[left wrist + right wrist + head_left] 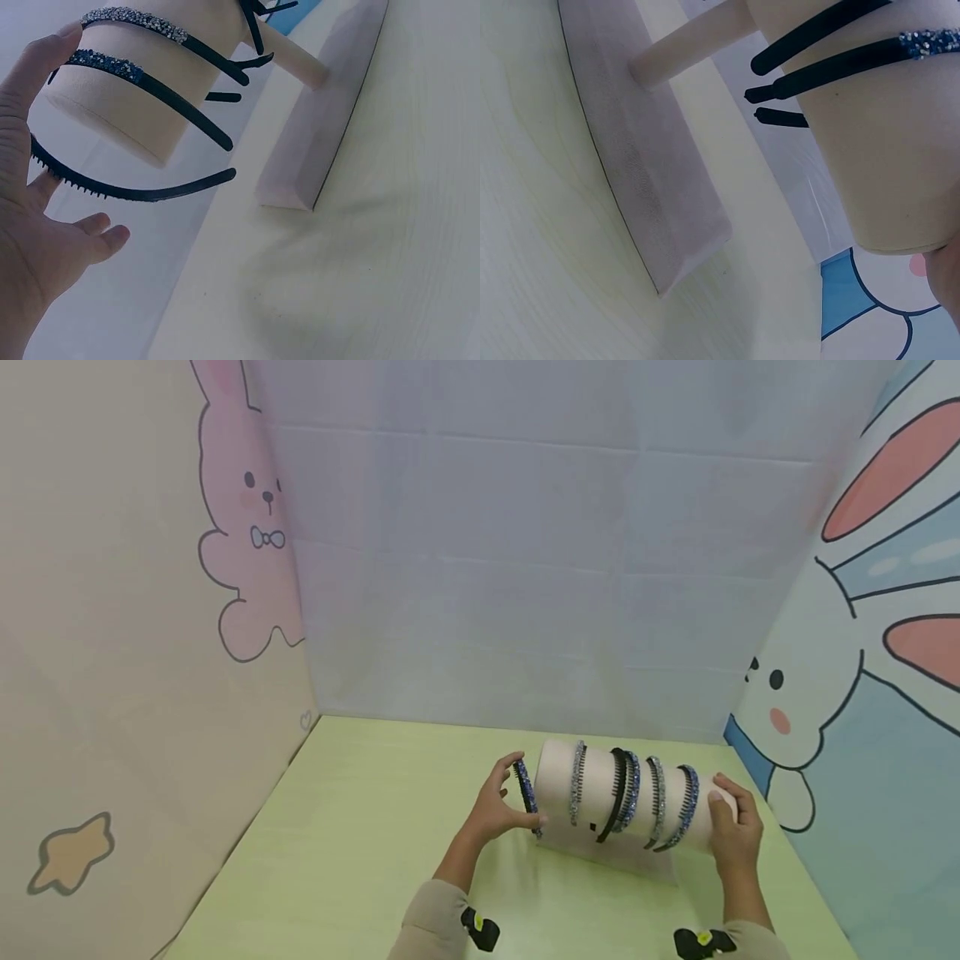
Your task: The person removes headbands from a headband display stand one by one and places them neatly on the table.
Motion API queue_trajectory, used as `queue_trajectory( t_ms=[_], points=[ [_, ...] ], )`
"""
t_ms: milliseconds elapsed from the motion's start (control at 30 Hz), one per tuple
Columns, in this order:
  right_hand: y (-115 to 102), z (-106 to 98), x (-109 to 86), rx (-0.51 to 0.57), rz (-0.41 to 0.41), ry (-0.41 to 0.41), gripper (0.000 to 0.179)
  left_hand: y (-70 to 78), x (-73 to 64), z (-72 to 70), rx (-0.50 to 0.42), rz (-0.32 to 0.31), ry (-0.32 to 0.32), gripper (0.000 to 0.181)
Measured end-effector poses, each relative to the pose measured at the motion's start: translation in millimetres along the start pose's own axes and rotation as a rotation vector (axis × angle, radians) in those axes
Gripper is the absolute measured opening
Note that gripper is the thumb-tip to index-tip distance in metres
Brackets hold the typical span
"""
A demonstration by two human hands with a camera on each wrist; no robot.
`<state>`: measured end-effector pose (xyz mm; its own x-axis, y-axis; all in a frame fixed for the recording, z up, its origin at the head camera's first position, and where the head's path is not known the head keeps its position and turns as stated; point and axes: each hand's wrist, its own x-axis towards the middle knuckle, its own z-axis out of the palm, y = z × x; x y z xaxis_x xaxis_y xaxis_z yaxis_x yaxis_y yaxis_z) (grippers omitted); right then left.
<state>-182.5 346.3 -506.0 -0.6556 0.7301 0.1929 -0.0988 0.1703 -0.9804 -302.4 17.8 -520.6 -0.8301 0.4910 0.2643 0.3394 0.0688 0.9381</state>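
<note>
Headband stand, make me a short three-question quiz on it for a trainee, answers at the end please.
1. Which hand holds the blue headband at the left end of the pale roll? A) left B) right C) neither
2. True or false: the right hand is holding a headband.
3. Fill in: a ____ joins the roll to its base.

Key: 1. A, the left hand. 2. False; it grips the roll's right end. 3. Post.
</note>
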Motion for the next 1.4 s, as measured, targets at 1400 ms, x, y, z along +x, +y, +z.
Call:
queue_trajectory(
  t_ms=[1400],
  points=[
    [1,1,2.5,0.046,-0.016,0.016,0.030,-21.7,-79.7,-31.5,-0.009,-0.111,0.454,0.114]
  ],
)
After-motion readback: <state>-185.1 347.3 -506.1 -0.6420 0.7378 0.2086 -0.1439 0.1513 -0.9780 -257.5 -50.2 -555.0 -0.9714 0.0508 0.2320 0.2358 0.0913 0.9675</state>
